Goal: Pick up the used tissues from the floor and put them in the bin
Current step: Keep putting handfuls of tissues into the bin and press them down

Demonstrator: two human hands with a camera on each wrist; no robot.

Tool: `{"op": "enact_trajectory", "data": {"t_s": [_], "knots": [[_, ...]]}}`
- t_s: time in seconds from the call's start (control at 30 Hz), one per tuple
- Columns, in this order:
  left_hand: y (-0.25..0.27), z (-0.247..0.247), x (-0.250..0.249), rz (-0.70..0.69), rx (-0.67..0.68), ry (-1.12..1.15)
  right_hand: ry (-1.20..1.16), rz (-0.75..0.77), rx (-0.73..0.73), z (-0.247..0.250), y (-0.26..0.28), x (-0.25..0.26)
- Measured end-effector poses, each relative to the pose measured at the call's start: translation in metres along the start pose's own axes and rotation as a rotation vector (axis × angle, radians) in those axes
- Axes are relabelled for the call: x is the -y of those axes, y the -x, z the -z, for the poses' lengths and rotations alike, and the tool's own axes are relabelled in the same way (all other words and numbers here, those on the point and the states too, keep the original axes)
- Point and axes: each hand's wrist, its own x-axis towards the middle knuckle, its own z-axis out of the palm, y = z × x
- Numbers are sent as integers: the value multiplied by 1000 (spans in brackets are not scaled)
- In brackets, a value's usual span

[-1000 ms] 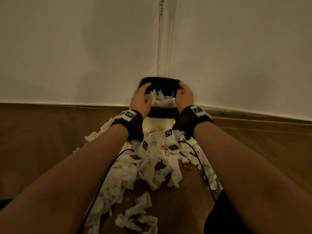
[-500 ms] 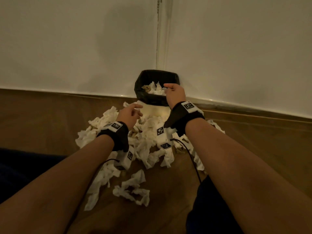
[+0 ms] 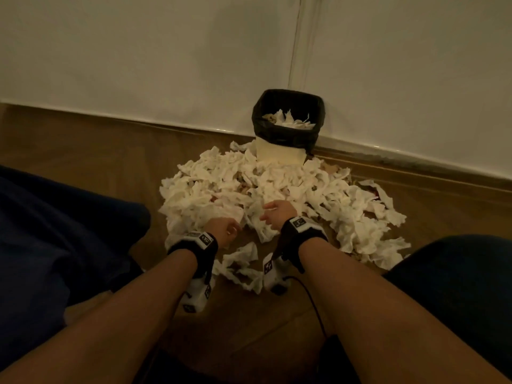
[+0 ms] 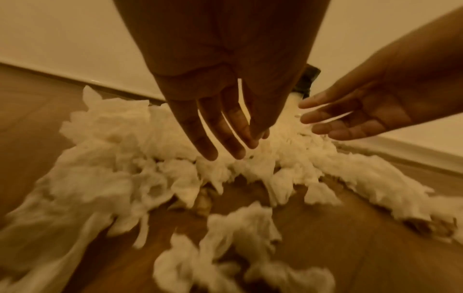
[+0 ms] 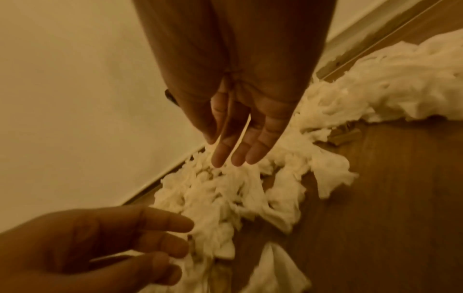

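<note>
A big heap of crumpled white tissues point(image 3: 279, 195) covers the wooden floor in front of a small bin point(image 3: 288, 128) lined with a black bag, which stands against the wall and holds some tissues. My left hand point(image 3: 223, 228) hovers over the near edge of the heap, fingers straight and spread, holding nothing point(image 4: 225, 146). My right hand point(image 3: 277, 214) is beside it, also open with straight fingers point(image 5: 235, 156) just above the tissues. A few loose tissues point(image 3: 241, 264) lie nearer to me between my wrists.
White walls meet in a corner behind the bin, with a skirting strip point(image 3: 415, 162) along the floor. My dark-clothed legs point(image 3: 55, 231) lie at the left and the right point(image 3: 457, 273). Bare wooden floor point(image 3: 83, 151) lies left of the heap.
Both hands have pulled back from the bin's rim to the near edge of the tissue heap. They hold nothing. The view has drawn back from the bin.
</note>
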Motion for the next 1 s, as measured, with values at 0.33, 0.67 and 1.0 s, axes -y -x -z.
{"op": "enact_trajectory", "data": {"t_s": [0.33,0.67,1.0], "knots": [[28,-63,44,225,10,-181,597,-81,229,-47,15,-62],[25,-79,50,355,-18,-109,689,-215,302,-70,13,-85],[21,-95,58,422,72,-107,780,-202,390,-85,22,-95]]}}
